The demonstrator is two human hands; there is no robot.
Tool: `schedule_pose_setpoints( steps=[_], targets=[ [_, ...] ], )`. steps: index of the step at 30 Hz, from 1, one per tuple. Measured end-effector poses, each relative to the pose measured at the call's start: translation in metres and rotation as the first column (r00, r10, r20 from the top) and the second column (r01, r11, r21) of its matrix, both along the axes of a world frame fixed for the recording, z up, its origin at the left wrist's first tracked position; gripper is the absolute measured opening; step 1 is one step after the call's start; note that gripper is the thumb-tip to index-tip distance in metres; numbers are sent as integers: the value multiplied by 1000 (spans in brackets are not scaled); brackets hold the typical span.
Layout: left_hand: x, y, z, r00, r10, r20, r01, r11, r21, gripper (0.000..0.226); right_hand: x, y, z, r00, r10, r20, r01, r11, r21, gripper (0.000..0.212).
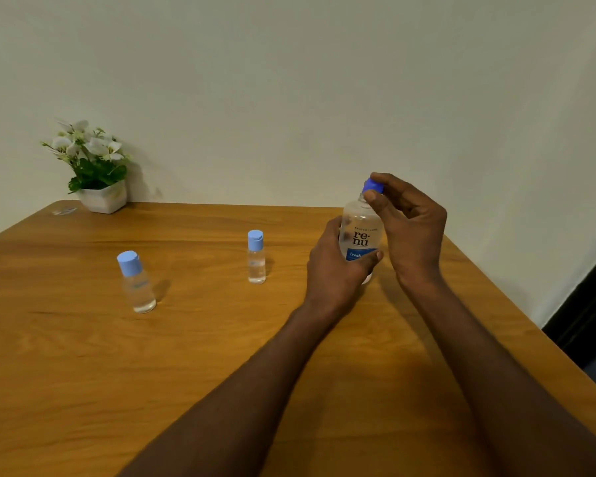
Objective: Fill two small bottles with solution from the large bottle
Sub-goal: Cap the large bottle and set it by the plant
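Wooden tabletop (221, 339) against a plain wall carries all 3 bottles. We judge the task to be at its opening step: both small bottles are capped, the near-left small bottle (136, 282) and the centre small bottle (256, 258), each already showing some clear liquid. We see the large bottle (360, 235) upright at the right, well apart from them. Left hand (338, 266) grips its body; right hand (410, 222) pinches its blue cap (373, 185) from above. Uncapping, both pours and recapping remain. A potted plant (93, 166) stands at the far left corner.
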State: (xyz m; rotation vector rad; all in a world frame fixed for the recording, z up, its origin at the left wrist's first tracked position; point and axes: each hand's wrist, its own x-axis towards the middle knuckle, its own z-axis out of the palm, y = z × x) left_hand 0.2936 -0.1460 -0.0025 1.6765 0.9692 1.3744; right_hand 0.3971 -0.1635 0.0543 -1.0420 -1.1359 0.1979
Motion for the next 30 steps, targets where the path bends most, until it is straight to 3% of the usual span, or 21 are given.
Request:
schedule_pose_setpoints(
  steps=[7, 15, 30],
  targets=[
    [0, 1, 2, 1000, -4, -1, 4, 1000, -15, 74, 5, -1, -1, 988, -46, 150, 56, 996, -62, 35],
    [0, 1, 2, 1000, -24, 8, 24, 999, -36, 72, 3, 1, 2, 953, -104, 285, 118, 992, -33, 24],
    [-3, 0, -2, 997, -73, 24, 74, 995, -63, 70, -10, 11, -1, 891, -262, 370, 270, 962, 30, 27]
  ],
)
